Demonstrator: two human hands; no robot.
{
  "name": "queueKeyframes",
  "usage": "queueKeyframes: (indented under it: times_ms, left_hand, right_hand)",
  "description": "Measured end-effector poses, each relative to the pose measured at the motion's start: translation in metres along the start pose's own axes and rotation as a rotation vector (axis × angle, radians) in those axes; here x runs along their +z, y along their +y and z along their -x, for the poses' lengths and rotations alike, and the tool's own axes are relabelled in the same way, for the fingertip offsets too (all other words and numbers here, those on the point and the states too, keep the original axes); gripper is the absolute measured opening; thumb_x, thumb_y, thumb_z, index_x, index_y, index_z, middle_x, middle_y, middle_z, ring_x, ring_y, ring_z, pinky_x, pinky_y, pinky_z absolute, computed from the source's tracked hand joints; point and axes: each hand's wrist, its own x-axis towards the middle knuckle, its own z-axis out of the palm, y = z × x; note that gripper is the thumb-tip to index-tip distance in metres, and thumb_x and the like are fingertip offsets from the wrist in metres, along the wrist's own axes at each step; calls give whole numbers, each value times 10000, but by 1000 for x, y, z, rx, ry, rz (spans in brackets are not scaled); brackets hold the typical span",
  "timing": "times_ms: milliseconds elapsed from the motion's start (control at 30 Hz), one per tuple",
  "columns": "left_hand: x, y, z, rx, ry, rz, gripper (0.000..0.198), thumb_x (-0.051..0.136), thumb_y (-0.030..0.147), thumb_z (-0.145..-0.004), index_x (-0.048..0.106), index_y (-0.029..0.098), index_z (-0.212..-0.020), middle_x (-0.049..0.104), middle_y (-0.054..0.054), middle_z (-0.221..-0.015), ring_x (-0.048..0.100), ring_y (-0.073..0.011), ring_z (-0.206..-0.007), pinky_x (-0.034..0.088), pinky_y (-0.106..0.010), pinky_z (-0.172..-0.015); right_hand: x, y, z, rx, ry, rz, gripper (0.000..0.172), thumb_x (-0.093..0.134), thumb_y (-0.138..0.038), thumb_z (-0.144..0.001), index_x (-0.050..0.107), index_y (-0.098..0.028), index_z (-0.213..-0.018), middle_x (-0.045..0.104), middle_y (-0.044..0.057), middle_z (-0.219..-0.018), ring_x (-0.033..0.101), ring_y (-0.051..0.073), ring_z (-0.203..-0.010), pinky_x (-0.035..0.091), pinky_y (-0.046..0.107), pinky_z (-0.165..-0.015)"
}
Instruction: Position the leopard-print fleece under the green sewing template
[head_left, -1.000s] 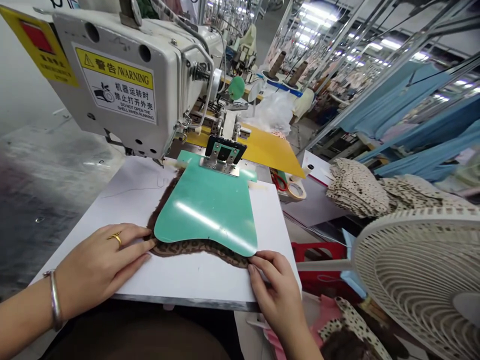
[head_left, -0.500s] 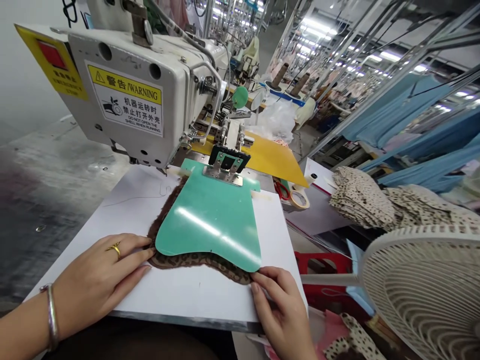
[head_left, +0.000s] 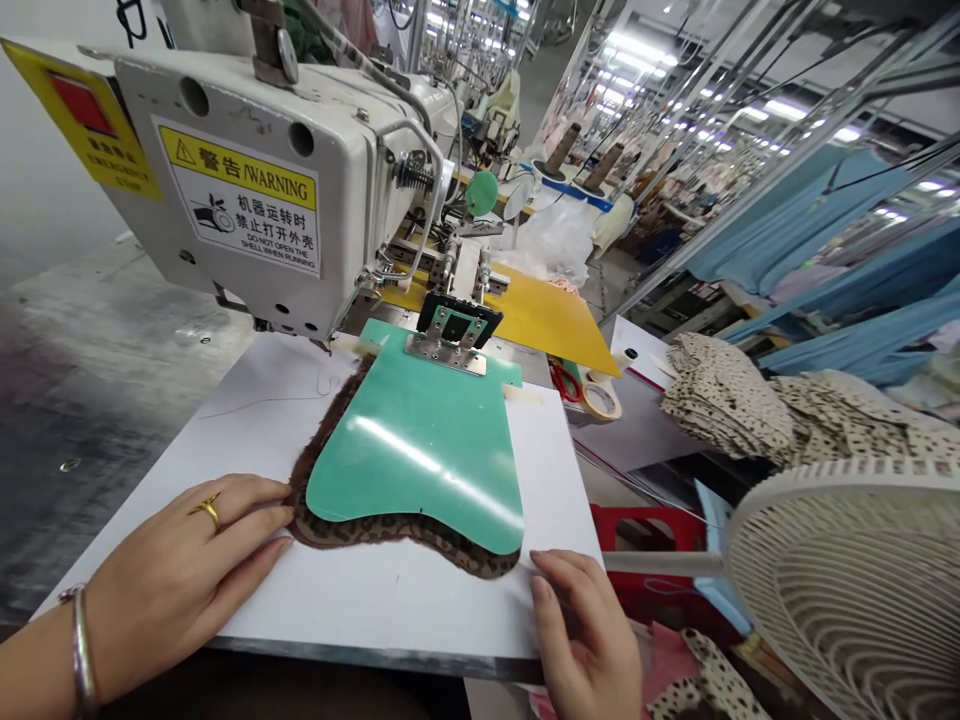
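A green plastic template [head_left: 420, 455] lies on a brown leopard-print fabric piece [head_left: 390, 530], clamped at its far end under the sewing machine's metal clamp [head_left: 450, 335]. Both rest on a white work board [head_left: 375, 590]. My left hand [head_left: 176, 570], with a gold ring and a bangle, lies flat on the board, fingertips touching the fabric's left edge. My right hand [head_left: 581, 630] rests on the board's near right corner, fingertips just short of the fabric's right end. Neither hand holds anything.
The white sewing machine [head_left: 255, 180] with a yellow warning label stands over the board's far left. A yellow board [head_left: 547, 315], scissors and a tape roll [head_left: 600, 400] lie behind. Spotted fabric stacks [head_left: 720, 395] and a white fan [head_left: 855, 590] stand at the right.
The template and fabric have shifted a little toward me. My right hand has drawn back off the fabric's right end. My left hand has slid slightly nearer and stays on the fabric edge.
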Motion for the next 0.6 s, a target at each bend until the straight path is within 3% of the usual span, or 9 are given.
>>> queueKeyframes:
  times_ms: [600]
  left_hand:
    - [-5,4,-5,36,33,-52,100,501,165,-999,596,177,-1027,577,-52,-1072,552,-162,-1005,409,-327,-973]
  right_hand:
    - [2,-1,0,2,57,-9,128,546,-151,-969,632,-205,-1048,625,48,-986,610,113,-943,500,199,-830]
